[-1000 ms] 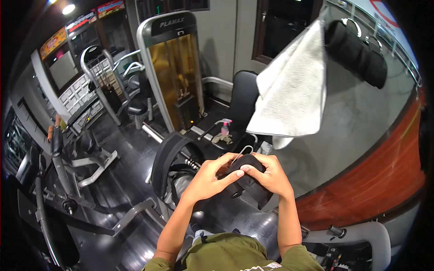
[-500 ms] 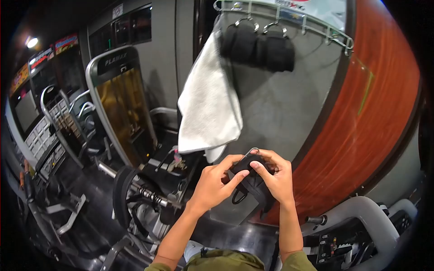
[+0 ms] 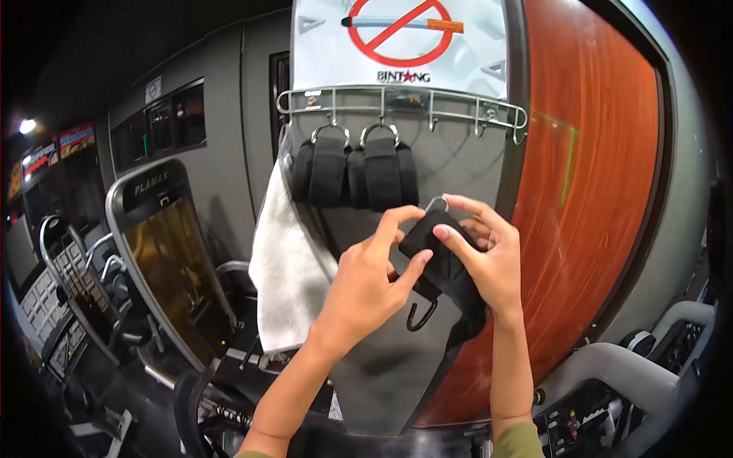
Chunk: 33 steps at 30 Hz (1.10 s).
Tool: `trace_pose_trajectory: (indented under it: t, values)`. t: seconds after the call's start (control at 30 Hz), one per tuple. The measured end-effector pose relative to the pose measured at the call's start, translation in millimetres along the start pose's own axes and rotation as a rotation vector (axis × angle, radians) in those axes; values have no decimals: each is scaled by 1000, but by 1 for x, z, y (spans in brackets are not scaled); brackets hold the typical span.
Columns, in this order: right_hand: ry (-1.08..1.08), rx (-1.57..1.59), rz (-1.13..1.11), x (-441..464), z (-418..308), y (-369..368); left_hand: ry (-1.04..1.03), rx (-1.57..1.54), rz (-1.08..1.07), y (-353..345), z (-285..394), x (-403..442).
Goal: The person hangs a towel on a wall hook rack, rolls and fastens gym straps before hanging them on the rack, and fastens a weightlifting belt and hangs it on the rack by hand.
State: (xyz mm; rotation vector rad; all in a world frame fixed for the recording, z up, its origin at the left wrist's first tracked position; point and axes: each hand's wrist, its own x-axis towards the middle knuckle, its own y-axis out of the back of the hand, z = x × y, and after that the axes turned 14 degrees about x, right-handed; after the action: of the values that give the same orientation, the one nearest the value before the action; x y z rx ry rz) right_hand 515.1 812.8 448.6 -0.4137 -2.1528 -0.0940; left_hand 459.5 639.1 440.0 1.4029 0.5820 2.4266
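Observation:
A black padded strap (image 3: 450,267) is held up in front of the hook rack (image 3: 408,101). At its top is a curved metal loop (image 3: 437,203), and a dark J-shaped hook (image 3: 421,314) dangles from its lower left. My left hand (image 3: 374,263) pinches its left side, thumb and index finger closed on it. On the other side my right hand (image 3: 489,256) grips it, the thumb on its front and the index finger by the metal loop. Two black ankle cuffs (image 3: 328,172) with metal rings hang from the rack, left of my hands.
A white towel (image 3: 286,275) hangs at the rack's left end, below a no-smoking sign (image 3: 401,42). To the right is a reddish wood panel (image 3: 580,191). Gym machines stand at the left (image 3: 164,252) and lower right (image 3: 618,378).
The view has tilted up and right, showing the whole rack and the sign. Both hands have lifted the strap nearer to the rack, and its dark hook now hangs more visibly.

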Motion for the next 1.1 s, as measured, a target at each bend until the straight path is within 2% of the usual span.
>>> trace_pose_trajectory:
  t: [0.07,0.1,0.2,0.37,0.53,0.57,0.7,0.87,0.93,1.0,1.1]
  values:
    - [37,-120,-43,35,-11,7,-28,8,26,3,3,31]
    - [165,-102,-51,46,-7,5,-46,15,36,5,5,40]
    - [142,-268,-40,69,-21,7,-102,39,89,10,7,62]
    - [230,-247,-10,92,-14,5,-115,90,87,15,13,83]
    - [424,-393,-17,102,-6,1,-51,62,20,18,17,88]
    - [199,-522,-2,98,-17,4,-55,65,22,17,16,89]
    - [343,-441,-22,100,0,9,-153,223,82,5,7,89]
    - [385,-395,-26,97,12,11,-215,317,165,-4,5,83]
    - [308,-446,-48,95,12,11,-205,343,167,-7,6,79]
    - [329,-416,-41,96,21,13,-198,368,171,-7,10,78]
    - [425,-428,-21,92,25,12,-73,401,54,-4,15,74]
